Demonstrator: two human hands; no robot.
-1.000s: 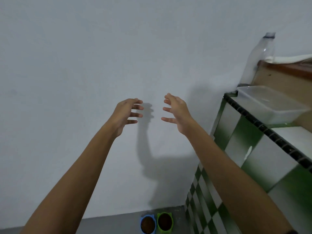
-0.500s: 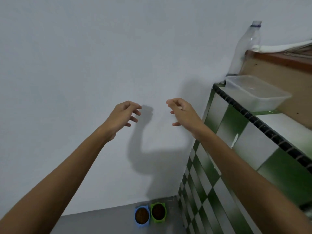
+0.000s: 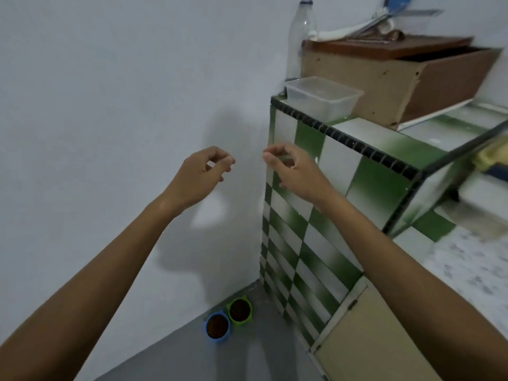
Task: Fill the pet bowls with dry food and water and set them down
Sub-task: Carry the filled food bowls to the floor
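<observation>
The blue bowl (image 3: 217, 325) and the green bowl (image 3: 240, 311) stand upright and touching on the grey floor (image 3: 247, 353), in the corner beside the green-and-white tiled worktop (image 3: 384, 141). Both hold brown dry food. The left hand (image 3: 199, 174) and right hand (image 3: 295, 169) hang in the air, fingers loosely curled, holding nothing

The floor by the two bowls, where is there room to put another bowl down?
Bare grey floor lies in front of the blue bowl and green bowl, out to the tiled counter side. Behind them it is crowded: they sit touching, tucked near the wall corner.
</observation>
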